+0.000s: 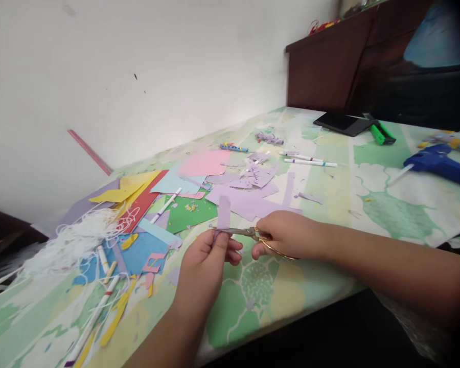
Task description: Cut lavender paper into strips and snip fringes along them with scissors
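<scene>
My left hand [209, 255] pinches the lower end of a narrow purple paper strip [224, 210], which stands up from between thumb and fingers. In my right hand [287, 235] is a pair of scissors [249, 232] with gold-coloured handles, fingers through the loops. Their blades point left and lie across the strip just above my left thumb. Whether the blades are parted cannot be made out. Beyond my hands lies a larger sheet of purple paper [249, 203] with cut edges, and purple fringed pieces [255, 176] rest behind it.
Coloured paper, including a green sheet [191, 213], and a tangle of white string [80, 243] cover the left side. White marker-like sticks [310, 162] lie at the back. To the right are a blue glue gun [444, 164], a green-and-black cutter [382, 133] and a dark tablet-like slab [341, 123].
</scene>
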`<move>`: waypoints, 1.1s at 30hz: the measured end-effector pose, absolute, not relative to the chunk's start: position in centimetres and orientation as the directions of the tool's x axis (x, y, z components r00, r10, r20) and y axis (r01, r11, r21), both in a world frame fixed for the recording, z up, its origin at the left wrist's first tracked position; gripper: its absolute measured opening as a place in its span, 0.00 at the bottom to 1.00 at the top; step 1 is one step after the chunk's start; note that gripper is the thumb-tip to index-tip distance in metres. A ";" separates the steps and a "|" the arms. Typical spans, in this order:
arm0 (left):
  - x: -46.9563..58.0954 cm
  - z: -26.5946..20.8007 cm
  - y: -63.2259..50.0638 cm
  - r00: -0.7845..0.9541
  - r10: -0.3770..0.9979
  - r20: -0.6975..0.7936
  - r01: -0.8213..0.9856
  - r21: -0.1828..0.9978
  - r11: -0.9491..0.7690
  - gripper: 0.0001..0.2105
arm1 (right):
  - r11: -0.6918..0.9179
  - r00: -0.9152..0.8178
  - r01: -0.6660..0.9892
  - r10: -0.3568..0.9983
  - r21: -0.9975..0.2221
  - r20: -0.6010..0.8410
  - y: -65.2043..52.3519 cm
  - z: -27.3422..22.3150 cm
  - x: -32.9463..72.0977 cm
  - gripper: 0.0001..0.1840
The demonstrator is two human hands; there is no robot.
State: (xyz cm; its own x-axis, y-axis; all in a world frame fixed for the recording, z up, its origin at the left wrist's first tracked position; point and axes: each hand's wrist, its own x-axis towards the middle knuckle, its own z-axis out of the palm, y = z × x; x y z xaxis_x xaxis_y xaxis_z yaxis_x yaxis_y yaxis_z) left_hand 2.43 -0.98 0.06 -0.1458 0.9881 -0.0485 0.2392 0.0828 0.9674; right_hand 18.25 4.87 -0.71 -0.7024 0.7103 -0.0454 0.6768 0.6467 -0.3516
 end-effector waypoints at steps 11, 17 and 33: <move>2.5 0.2 -0.9 -0.162 0.984 -0.067 0.186 0.978 0.097 0.09 | 0.625 -0.677 0.699 0.735 -0.347 -0.042 4.8 -0.7 18.5 0.30; 2.4 0.2 -0.9 -0.152 0.986 -0.071 0.227 0.968 0.105 0.09 | 0.630 -0.685 0.692 0.728 -0.353 -0.042 4.7 -0.8 18.5 0.30; 2.4 -0.2 -0.8 -0.143 0.987 -0.077 0.193 0.976 0.104 0.09 | 0.647 -0.688 0.687 0.726 -0.330 -0.008 5.0 -0.9 18.3 0.28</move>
